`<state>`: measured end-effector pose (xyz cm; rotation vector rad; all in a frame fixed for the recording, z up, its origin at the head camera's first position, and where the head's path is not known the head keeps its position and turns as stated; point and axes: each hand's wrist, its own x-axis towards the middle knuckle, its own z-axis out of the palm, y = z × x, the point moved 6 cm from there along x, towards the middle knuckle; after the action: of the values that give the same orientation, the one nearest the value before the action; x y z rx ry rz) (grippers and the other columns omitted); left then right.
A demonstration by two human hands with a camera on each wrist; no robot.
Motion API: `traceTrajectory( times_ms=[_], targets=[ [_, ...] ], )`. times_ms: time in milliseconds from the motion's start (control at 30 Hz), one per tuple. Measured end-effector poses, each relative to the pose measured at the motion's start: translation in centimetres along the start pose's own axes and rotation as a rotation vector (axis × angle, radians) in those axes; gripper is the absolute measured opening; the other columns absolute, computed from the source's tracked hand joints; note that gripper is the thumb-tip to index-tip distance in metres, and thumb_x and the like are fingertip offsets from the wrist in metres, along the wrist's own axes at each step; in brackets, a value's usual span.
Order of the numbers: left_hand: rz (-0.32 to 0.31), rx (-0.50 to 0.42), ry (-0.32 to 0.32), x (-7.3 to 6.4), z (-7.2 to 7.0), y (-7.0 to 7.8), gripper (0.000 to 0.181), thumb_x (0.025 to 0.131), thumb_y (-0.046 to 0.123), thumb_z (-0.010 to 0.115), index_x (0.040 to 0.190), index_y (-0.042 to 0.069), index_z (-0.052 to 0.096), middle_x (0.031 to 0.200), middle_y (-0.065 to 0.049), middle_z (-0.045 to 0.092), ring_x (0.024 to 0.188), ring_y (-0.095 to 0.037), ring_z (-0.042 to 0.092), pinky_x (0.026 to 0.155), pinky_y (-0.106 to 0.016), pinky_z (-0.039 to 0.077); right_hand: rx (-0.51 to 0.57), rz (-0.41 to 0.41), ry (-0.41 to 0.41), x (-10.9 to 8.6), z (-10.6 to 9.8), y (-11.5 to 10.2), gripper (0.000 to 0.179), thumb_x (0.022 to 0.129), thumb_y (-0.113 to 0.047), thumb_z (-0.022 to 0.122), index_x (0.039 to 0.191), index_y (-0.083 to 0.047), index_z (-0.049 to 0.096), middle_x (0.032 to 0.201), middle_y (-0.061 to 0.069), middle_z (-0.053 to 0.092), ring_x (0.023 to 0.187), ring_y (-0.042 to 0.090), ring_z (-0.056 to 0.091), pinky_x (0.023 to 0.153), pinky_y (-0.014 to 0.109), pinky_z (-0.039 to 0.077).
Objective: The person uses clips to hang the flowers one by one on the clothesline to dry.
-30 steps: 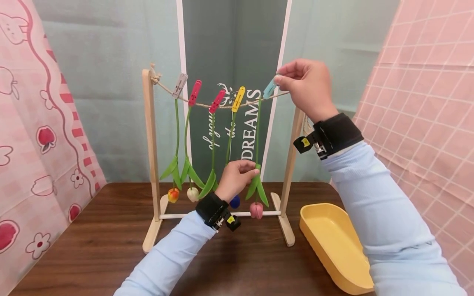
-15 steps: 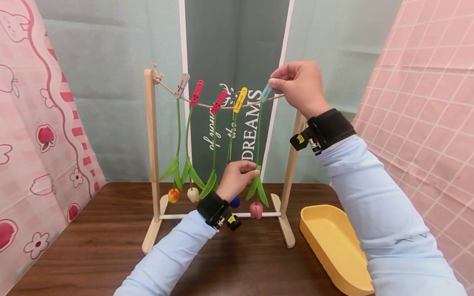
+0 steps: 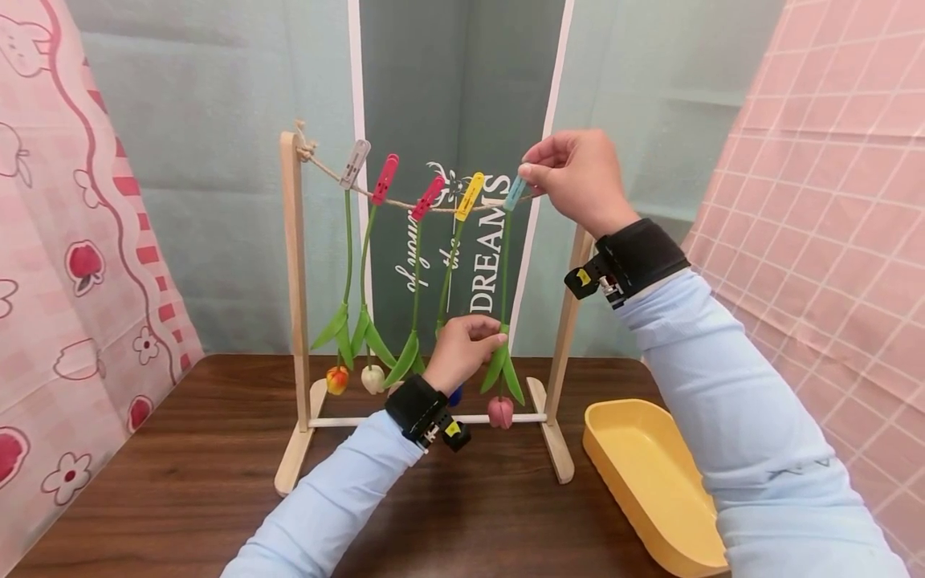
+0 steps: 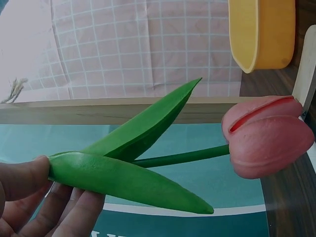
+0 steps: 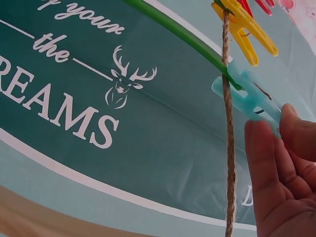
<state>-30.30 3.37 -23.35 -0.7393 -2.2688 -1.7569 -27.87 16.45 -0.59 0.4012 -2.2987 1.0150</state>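
An artificial pink tulip [image 3: 500,413] hangs head down, its stem running up to the rope [image 5: 229,163]. My left hand [image 3: 462,349] pinches it where the green leaves [image 4: 123,177] meet the stem, thumb on one side and fingers behind. Up at the rope, my right hand [image 3: 581,177] pinches the handle end of a light blue clothespin [image 5: 249,96] between thumb and fingertips. In the right wrist view, the clothespin's mouth lies over the rope and the green stem end [image 5: 217,64].
Grey [image 3: 354,164], red [image 3: 385,179] and yellow [image 3: 470,197] clothespins hold other tulips along the rope, including an orange one [image 3: 336,380] and a white one [image 3: 372,379]. The wooden stand [image 3: 294,281] carries the rope. A yellow tray [image 3: 650,482] lies at the right.
My right hand has moved left and down with the light blue clothespin, which shifted from beside the stem onto its top end and the rope. The left hand has stayed at the tulip.
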Motion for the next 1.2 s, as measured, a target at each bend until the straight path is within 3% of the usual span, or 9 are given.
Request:
traceTrajectory(
  times_ms=[233, 433, 633, 967, 1200],
  targets=[
    [0.007, -0.020, 0.002, 0.0, 0.0, -0.4, 0.013, 0.090, 0.007, 0.070, 0.101, 0.001, 0.071, 0.095, -0.009, 0.073, 0.082, -0.017, 0.068, 0.067, -0.026, 0.056, -0.080, -0.053, -0.052, 0.0, 0.3, -0.5, 0.025, 0.092, -0.018, 0.069, 0.109, 0.000, 0.069, 0.093, 0.012, 0.069, 0.078, 0.020, 0.068, 0.073, 0.023, 0.053],
    [-0.005, -0.016, 0.006, 0.1, -0.1, -0.7, 0.013, 0.090, 0.008, 0.070, 0.101, 0.001, 0.071, 0.095, -0.008, 0.073, 0.082, -0.016, 0.069, 0.068, -0.026, 0.056, -0.115, -0.053, -0.095, 0.1, 0.6, -0.4, 0.028, 0.093, -0.018, 0.067, 0.115, 0.000, 0.068, 0.097, 0.014, 0.069, 0.080, 0.022, 0.069, 0.069, 0.023, 0.051],
    [-0.016, -0.010, 0.019, 0.2, -0.5, -0.9, 0.013, 0.090, 0.008, 0.070, 0.102, 0.002, 0.071, 0.094, -0.008, 0.072, 0.080, -0.015, 0.068, 0.068, -0.026, 0.056, -0.099, -0.034, -0.109, 0.2, 0.9, -0.1, 0.032, 0.094, -0.019, 0.065, 0.120, 0.000, 0.066, 0.104, 0.014, 0.069, 0.080, 0.018, 0.069, 0.078, 0.025, 0.053],
    [-0.018, -0.006, 0.037, 0.1, -1.1, -1.1, 0.016, 0.091, 0.007, 0.068, 0.106, 0.002, 0.070, 0.099, -0.009, 0.072, 0.089, -0.018, 0.068, 0.070, -0.026, 0.056, -0.056, -0.020, -0.081, 0.1, 0.9, 0.0, 0.035, 0.095, -0.020, 0.065, 0.123, 0.000, 0.064, 0.110, 0.014, 0.067, 0.084, 0.021, 0.068, 0.081, 0.026, 0.054],
    [-0.013, -0.018, 0.027, -0.6, -2.0, -0.7, 0.017, 0.092, 0.007, 0.068, 0.107, 0.002, 0.070, 0.099, -0.008, 0.072, 0.090, -0.018, 0.067, 0.071, -0.028, 0.056, 0.003, -0.023, -0.018, -0.1, 0.5, 0.0, 0.039, 0.092, -0.021, 0.068, 0.124, 0.000, 0.063, 0.113, 0.015, 0.066, 0.092, 0.019, 0.067, 0.081, 0.024, 0.054]
  ],
)
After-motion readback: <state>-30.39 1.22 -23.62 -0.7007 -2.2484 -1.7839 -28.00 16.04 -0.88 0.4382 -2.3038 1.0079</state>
